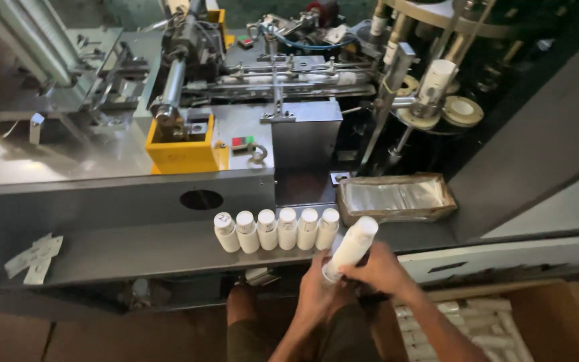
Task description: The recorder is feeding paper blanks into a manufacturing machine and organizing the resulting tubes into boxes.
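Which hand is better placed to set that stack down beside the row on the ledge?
Probably right. The right hand grips the white stack along its side, nearest the row of stacks; the left hand only supports its lower end.

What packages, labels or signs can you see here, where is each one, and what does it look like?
Foil-wrapped tray: on the shelf, right of the white stacks; rectangular, shiny, brown-edged.
Cardboard box: bottom right; brown, holding white stacks.
Red and green label: on the grey machine beside the yellow block; small rectangle.

We see smooth white plastic bottles (276, 229) on a matt grey sheet-metal shelf (135, 251). The yellow housing (185, 155) looks like painted metal; the tray (397, 198) holds glossy clear film; the box (557, 322) is matt brown cardboard.
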